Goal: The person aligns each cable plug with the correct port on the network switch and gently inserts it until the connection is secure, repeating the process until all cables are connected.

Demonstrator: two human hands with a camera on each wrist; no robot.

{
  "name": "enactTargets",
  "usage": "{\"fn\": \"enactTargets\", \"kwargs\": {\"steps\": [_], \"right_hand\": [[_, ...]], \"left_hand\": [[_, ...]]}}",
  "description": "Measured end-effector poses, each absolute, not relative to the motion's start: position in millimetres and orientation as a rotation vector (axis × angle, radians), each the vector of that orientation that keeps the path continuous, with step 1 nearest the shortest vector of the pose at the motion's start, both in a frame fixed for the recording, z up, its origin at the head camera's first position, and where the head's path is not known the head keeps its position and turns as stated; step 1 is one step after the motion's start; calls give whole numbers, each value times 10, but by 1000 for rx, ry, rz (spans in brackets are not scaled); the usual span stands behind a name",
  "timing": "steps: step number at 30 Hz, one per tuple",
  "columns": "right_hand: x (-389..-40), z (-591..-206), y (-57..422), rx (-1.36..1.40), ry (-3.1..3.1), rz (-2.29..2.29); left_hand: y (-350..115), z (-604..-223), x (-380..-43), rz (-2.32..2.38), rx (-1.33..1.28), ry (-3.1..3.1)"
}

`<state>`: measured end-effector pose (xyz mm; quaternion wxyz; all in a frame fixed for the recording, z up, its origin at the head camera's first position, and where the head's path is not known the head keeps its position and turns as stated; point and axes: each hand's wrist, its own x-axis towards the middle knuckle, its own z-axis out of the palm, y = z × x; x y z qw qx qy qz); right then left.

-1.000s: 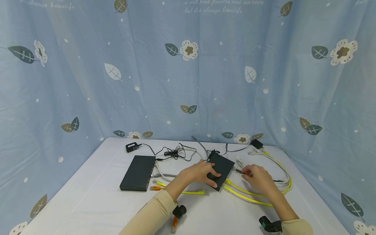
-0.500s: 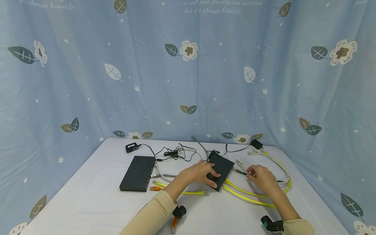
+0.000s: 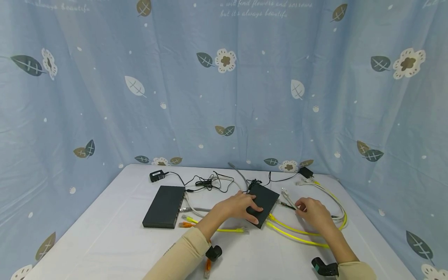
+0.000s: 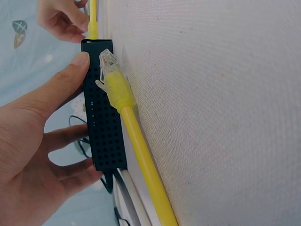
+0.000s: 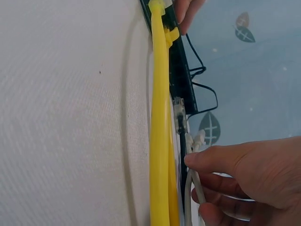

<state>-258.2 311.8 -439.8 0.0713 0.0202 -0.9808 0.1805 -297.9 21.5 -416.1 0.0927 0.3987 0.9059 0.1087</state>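
A black network switch (image 3: 267, 197) lies flat but askew on the table, right of centre in the head view, the left hand (image 3: 241, 207) spread on its top. Further right, the right hand (image 3: 312, 212) pinches two whitish Ethernet cables (image 3: 287, 197), their plugs pointing upper left, beside a black cable with a clear plug (image 5: 179, 107) near the switch's edge.

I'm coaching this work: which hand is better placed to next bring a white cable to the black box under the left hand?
Probably the right hand: it holds white cables near the black box. The left hand rests on that box, likely steadying it.
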Motion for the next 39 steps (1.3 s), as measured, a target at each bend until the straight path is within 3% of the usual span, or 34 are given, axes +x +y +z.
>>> {"fn": "enactTargets", "kwargs": {"steps": [39], "right_hand": [[-2525,-4216,3136,147,-2681,542]], "left_hand": [[223,-4174,-2992,310,1186,2694]]}}
